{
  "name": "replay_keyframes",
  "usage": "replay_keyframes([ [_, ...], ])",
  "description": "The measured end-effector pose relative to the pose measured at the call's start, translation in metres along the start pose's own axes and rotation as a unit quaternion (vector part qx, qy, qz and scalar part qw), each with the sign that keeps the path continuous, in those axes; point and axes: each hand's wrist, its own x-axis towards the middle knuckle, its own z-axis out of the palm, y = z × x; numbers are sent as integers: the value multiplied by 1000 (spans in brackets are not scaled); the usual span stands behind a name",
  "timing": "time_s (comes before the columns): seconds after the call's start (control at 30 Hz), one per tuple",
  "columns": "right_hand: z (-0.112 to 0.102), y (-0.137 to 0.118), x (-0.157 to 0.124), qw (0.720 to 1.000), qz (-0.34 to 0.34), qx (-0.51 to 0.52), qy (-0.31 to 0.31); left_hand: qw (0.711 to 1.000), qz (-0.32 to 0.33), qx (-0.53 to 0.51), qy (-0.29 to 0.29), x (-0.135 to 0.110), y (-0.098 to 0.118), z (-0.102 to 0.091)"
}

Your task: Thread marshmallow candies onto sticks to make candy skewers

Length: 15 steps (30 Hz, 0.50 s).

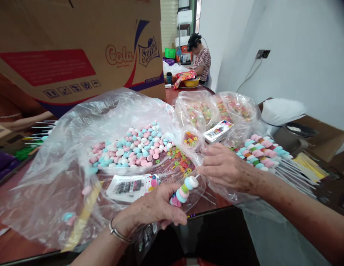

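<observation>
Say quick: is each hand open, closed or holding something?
Left hand: closed, holding a candy skewer.
Right hand: curled near the skewer's tip; whether it holds anything, I can't tell.

The left hand (162, 202) curls closed; the right hand (230, 168) bends, back upward.

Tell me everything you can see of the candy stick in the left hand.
The candy stick carries soft-looking, rounded pieces: white at the upper end, then pale blue, green, pink, pale blue and deeper pink. A short pale tip shows past the white piece. It tilts up toward the right, its lower end hidden in the left hand. The right hand is near the tip; contact is unclear.
</observation>
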Motion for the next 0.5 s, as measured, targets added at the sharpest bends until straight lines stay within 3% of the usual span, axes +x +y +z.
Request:
replay_keyframes([
  [0.27, -6, -2, 2, 1000, -16, -8, -12, 999, -9, -22, -23, 8, 1, 0],
  [0.5, -9, 3, 2, 1000, -19, -15, 2, 995, -21, -40, -84, 9, 1, -4],
])
